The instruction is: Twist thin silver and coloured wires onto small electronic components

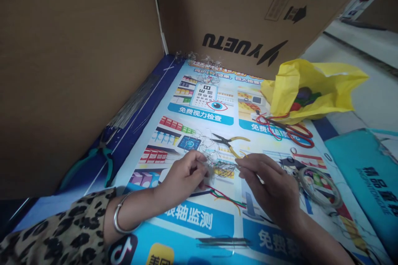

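Centrally, both hands meet over a small wire tangle [218, 167] of thin silvery strands, which sits just above a colourful printed poster [199, 219] that covers the work surface. The left hand [185, 176], closed with its fingertips pinched together, grips the tangle's left edge; a metal bangle [119, 216] circles its wrist beside a leopard-print sleeve [59, 232]. The right hand [271, 186] is likewise closed, pinching the tangle's right edge between thumb and forefinger. Just beyond the tangle lie yellow-handled pliers [230, 142], and red and green wires [228, 199] trail on the poster below the hands. A yellow plastic bag [314, 85] lies further back on the right. Green-handled pliers [93, 158] and a bundle of straight wires [134, 103] lie along the cardboard wall [71, 62] on the left.
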`<act>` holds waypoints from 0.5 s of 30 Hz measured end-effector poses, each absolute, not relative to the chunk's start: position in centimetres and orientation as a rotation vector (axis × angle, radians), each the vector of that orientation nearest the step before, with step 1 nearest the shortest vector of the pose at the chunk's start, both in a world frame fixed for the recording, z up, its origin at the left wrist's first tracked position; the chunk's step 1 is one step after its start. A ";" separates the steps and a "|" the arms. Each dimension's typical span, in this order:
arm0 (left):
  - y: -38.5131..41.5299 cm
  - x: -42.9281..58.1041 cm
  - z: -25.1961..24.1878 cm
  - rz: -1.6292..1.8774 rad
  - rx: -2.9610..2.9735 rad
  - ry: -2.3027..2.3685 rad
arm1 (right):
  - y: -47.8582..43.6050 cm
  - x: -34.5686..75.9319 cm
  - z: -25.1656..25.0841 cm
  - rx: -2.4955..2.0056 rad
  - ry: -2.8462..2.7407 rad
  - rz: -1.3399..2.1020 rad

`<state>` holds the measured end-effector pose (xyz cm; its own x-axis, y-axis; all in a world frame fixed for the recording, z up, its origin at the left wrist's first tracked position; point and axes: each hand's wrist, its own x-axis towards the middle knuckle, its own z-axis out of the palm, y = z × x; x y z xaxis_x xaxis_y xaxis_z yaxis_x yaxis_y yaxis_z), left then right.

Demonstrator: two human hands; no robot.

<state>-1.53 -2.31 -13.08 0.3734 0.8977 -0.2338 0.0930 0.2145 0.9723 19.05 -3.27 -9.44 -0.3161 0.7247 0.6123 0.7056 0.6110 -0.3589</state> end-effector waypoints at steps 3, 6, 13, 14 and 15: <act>-2.3 -1.5 -13.1 0.730 1.238 1.029 | -3.5 19.2 -9.3 -1.056 -2.110 -0.049; -2.4 -1.7 -13.0 0.730 1.377 0.998 | -3.3 19.9 -9.3 -1.023 -2.147 0.047; -2.7 -2.3 -13.4 0.928 2.089 0.795 | -2.2 21.8 -9.8 -1.073 -2.092 0.488; -2.6 -2.4 -13.4 0.965 2.128 0.811 | -2.1 21.9 -9.9 -1.082 -2.080 0.531; -2.5 -2.4 -13.3 1.002 2.154 0.845 | -2.1 22.1 -10.0 -1.087 -2.065 0.572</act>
